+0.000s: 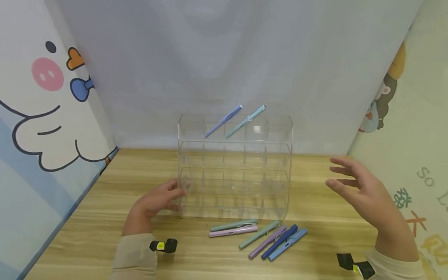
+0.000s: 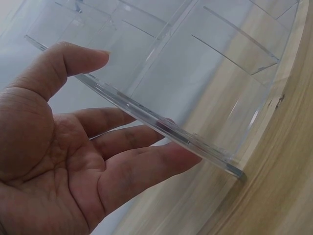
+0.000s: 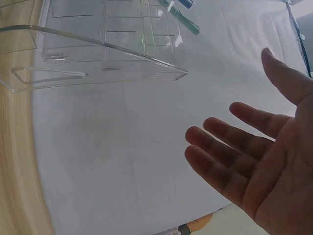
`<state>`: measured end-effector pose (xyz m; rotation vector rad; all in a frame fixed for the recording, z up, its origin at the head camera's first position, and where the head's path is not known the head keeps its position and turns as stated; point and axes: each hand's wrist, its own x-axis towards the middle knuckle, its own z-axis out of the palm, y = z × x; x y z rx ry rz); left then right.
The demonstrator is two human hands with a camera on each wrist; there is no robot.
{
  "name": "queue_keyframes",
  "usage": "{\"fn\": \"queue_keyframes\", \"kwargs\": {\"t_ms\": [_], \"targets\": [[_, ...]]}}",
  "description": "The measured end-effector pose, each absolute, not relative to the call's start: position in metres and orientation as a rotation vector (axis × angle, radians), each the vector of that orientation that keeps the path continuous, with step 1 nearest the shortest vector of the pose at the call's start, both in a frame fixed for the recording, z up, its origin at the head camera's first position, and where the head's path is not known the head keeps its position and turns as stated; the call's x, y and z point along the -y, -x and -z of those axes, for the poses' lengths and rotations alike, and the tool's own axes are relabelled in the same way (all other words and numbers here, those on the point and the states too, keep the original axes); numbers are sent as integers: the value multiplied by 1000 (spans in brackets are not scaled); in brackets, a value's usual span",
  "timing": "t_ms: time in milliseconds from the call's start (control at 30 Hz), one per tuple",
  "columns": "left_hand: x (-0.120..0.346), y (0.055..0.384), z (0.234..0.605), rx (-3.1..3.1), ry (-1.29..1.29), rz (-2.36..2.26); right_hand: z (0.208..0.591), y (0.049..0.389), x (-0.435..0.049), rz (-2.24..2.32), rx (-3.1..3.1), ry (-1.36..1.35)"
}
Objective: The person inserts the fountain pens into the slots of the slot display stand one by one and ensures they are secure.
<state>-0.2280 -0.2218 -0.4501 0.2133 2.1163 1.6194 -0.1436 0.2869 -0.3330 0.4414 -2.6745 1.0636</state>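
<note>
A clear acrylic display rack [image 1: 234,186] with several divided tiers stands upright on the wooden table. My left hand [image 1: 162,198] grips the rack's left side panel; in the left wrist view the thumb [image 2: 80,58] hooks over the edge and the fingers [image 2: 156,166] lie against the outer face. A periwinkle pen [image 1: 223,121] and a light aqua pen [image 1: 246,121] lean slanted in the top tier. To the right of the rack, my right hand [image 1: 364,190] hovers with fingers spread, holding nothing; the right wrist view shows its bare palm [image 3: 279,181].
In front of the rack lie a green pen [image 1: 233,224], a pale pink pen [image 1: 233,231], another green pen [image 1: 259,235], a purple pen [image 1: 267,242], a dark blue pen [image 1: 279,242] and a light blue pen [image 1: 288,244]. A white backdrop [image 1: 227,58] rises behind, with printed panels at both sides.
</note>
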Motion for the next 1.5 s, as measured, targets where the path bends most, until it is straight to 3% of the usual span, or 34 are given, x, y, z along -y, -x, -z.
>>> {"fn": "queue_keyframes", "kwargs": {"t_ms": [367, 733, 1100, 1500], "targets": [[222, 228, 450, -2107, -251, -1611, 367, 160, -283, -961, 3244, -581], [223, 228, 448, -2113, -274, -1600, 420, 183, -269, -849, 3520, -475], [224, 228, 451, -2092, -268, -1615, 432, 184, -259, -843, 3546, -489], [223, 227, 450, -2115, -251, -1600, 425, 185, -275, -941, 3460, -780]]}}
